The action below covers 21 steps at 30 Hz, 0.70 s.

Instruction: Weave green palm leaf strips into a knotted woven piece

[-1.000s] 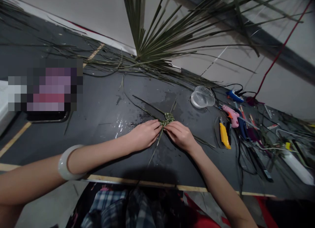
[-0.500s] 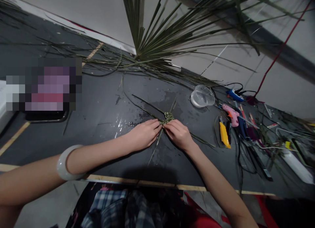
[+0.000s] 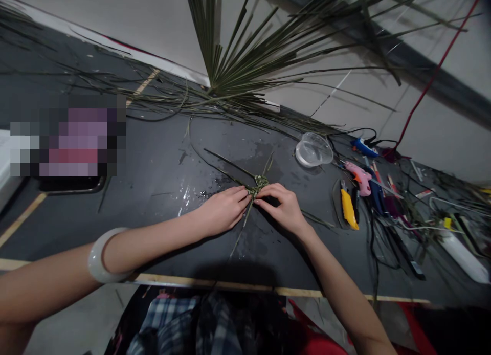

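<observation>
A small woven knot of green palm-leaf strips (image 3: pixel 260 183) lies on the dark table, with long thin strips running out from it to the upper left and down. My left hand (image 3: pixel 224 209) pinches its left side, fingertips against the weave. My right hand (image 3: pixel 281 207) presses on its right side, with the fingers curved over the strips. A pale bangle (image 3: pixel 104 256) circles my left forearm. The underside of the weave is hidden by my fingers.
A large palm frond (image 3: pixel 233 68) and loose strips lie along the far table edge. To the right are a clear plastic cup (image 3: pixel 313 150), a pink glue gun (image 3: pixel 359 177), a yellow utility knife (image 3: pixel 349 209) and tangled cords. A wooden strip (image 3: pixel 230 288) edges the near side.
My right hand has shifted slightly, its fingers now sitting higher on the weave. The knot has moved a little to the left, and the view has shifted slightly.
</observation>
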Available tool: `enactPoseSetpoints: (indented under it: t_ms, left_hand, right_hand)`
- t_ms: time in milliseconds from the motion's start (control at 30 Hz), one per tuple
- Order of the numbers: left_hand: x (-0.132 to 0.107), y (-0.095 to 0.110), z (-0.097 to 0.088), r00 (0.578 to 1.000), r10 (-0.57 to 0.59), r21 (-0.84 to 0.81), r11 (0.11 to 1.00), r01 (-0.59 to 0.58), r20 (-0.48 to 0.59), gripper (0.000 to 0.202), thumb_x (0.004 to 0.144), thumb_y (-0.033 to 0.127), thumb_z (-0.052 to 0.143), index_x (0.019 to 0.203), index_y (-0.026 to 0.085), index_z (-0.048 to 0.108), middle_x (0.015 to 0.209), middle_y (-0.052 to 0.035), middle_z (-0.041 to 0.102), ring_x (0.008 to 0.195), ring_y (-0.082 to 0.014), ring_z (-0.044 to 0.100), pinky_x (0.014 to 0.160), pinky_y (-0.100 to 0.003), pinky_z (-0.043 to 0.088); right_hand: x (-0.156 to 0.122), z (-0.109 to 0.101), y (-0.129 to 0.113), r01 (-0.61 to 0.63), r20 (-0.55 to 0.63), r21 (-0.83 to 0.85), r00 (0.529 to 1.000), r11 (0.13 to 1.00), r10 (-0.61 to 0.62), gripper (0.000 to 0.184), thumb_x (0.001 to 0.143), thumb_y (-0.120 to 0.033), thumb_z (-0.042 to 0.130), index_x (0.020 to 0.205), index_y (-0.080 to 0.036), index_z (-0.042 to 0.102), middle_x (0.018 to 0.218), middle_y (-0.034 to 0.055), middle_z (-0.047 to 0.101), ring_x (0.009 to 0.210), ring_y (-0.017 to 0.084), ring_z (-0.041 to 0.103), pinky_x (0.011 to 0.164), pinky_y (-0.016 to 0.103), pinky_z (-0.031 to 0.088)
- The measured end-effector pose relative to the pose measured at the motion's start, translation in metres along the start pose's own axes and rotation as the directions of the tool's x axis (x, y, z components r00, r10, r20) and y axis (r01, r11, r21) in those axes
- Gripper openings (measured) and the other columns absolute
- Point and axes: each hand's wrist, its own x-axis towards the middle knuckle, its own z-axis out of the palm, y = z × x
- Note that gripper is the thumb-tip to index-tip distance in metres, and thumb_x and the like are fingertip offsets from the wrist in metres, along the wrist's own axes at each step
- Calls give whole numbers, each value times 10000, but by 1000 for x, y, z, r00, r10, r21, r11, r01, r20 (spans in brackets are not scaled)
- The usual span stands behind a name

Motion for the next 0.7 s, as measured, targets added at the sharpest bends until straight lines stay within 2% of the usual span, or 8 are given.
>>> enactPoseSetpoints:
  t_ms: [167, 433, 567, 700]
  left_hand:
    - [0, 0, 0, 1000, 2, -8, 1000, -2, 14, 341, 905, 192, 446, 1202, 63, 554, 1166, -135, 603, 1191, -244, 523, 1030, -336, 419]
    - [0, -1, 2, 1000, 3, -7, 1000, -3, -3, 337, 900, 185, 454, 1187, 43, 557, 1153, -151, 603, 1181, -261, 528, 1016, -350, 434]
    - [-1, -2, 1, 1000, 3, 5, 1000, -3, 17, 358, 898, 183, 455, 1222, 54, 534, 1200, -147, 585, 1191, -260, 523, 1024, -354, 431]
    - [0, -2, -1, 1000, 7, 16, 1000, -8, 24, 358, 911, 187, 426, 1228, 55, 530, 1210, -151, 579, 1195, -251, 520, 1023, -351, 434]
  right_hand:
    - [1, 3, 2, -94, 3, 32, 996, 995, 94, 44, 795, -222, 649, 760, -208, 672, 797, 38, 690, 789, 178, 625, 761, 329, 502]
    - [5, 5, 4, -135, 8, -23, 991, 991, 135, 54, 787, -251, 669, 769, -206, 693, 794, 48, 688, 787, 191, 624, 735, 334, 501]
    - [19, 1, 6, -199, 81, -13, 976, 980, 200, 107, 813, -224, 632, 858, -195, 725, 816, 50, 704, 729, 162, 631, 656, 278, 483]
    - [35, 0, 8, -225, 167, -57, 958, 973, 231, 80, 770, -177, 673, 803, -188, 745, 773, 38, 713, 679, 139, 617, 641, 251, 454]
